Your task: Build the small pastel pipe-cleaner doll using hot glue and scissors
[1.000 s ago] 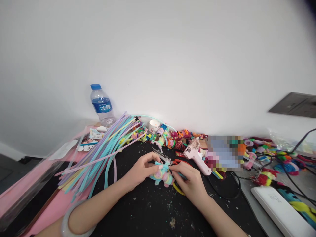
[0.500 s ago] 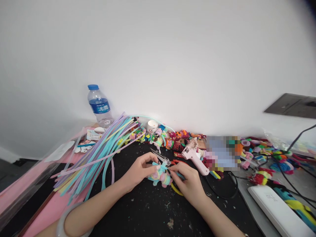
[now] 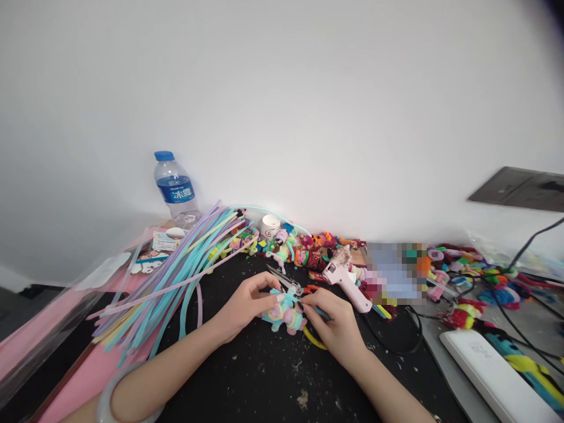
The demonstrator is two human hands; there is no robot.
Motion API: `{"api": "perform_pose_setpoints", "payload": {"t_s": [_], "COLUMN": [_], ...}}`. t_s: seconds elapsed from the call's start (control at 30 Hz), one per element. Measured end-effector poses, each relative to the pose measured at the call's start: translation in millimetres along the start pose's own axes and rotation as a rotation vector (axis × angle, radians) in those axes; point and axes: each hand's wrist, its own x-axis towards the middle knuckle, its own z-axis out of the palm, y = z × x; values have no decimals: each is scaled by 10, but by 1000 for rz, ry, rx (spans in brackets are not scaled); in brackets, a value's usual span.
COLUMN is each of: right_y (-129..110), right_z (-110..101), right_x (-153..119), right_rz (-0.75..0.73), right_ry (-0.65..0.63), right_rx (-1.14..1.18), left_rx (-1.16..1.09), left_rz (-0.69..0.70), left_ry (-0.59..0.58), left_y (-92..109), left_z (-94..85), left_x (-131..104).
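The left hand [image 3: 244, 305] grips a small pastel pipe-cleaner figure [image 3: 284, 314] just above the black worktop [image 3: 264, 376], near its middle, steadying it so that the right hand [image 3: 337, 326], fingers pinched on a blue pipe-cleaner end [image 3: 321, 313] at the figure's side, can work the strand. Small scissors [image 3: 284, 279] lie directly behind the figure, a pink glue gun [image 3: 346, 282] just right of them, and a fan of loose pipe cleaners [image 3: 176, 276] crowds the left edge. A water bottle [image 3: 175, 189] and finished figures [image 3: 308, 247] line the back edge.
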Motion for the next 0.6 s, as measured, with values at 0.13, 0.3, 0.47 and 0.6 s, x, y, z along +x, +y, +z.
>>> {"api": "perform_pose_setpoints", "payload": {"t_s": [0.13, 0.3, 0.47, 0.6], "right_y": [5, -2, -23, -50], "right_z": [-7, -14, -29, -34], "right_x": [2, -10, -4, -21], "right_rz": [6, 22, -35, -123], "right_ry": [11, 54, 108, 127], "right_rx": [-3, -17, -41, -97], "left_rx": [19, 45, 81, 103], "left_rz": [-1, 0, 9, 42], "left_ry": [5, -10, -59, -111], "left_y": [1, 4, 17, 15], "left_z": [-2, -14, -35, -34], "left_x": [3, 1, 9, 1]}}
